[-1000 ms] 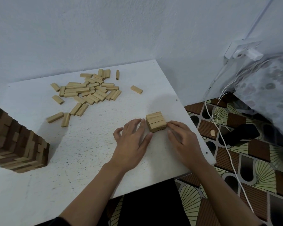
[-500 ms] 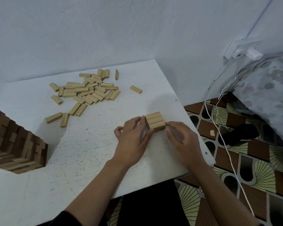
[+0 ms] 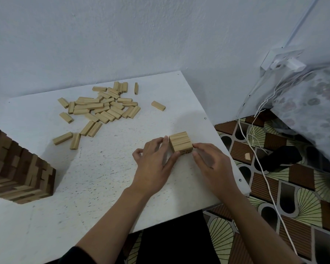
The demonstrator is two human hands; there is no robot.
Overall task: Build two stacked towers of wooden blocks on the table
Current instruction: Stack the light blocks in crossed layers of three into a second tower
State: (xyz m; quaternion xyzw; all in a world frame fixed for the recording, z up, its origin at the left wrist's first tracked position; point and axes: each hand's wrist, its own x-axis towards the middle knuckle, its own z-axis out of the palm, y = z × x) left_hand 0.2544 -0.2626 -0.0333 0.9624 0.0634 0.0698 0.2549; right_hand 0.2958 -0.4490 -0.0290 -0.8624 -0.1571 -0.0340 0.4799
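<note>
Near the right edge of the table (image 3: 103, 178), the block stack (image 3: 180, 141) is gripped on either side by curled fingertips of the left hand (image 3: 156, 164) and the right hand (image 3: 211, 164), its top blocks laid lengthwise left to right.

White tabletop (image 3: 103, 178) with dark speckles. Pale tan wood: loose blocks (image 3: 103, 107), small stack (image 3: 180, 142). Left tower (image 3: 17, 172) mixes tan and dark brown. Pale blue-grey wall (image 3: 122, 35). Brown, cream, black fan-patterned floor (image 3: 303, 197). White cable (image 3: 263, 172). Grey floral fabric (image 3: 312, 101).
</note>
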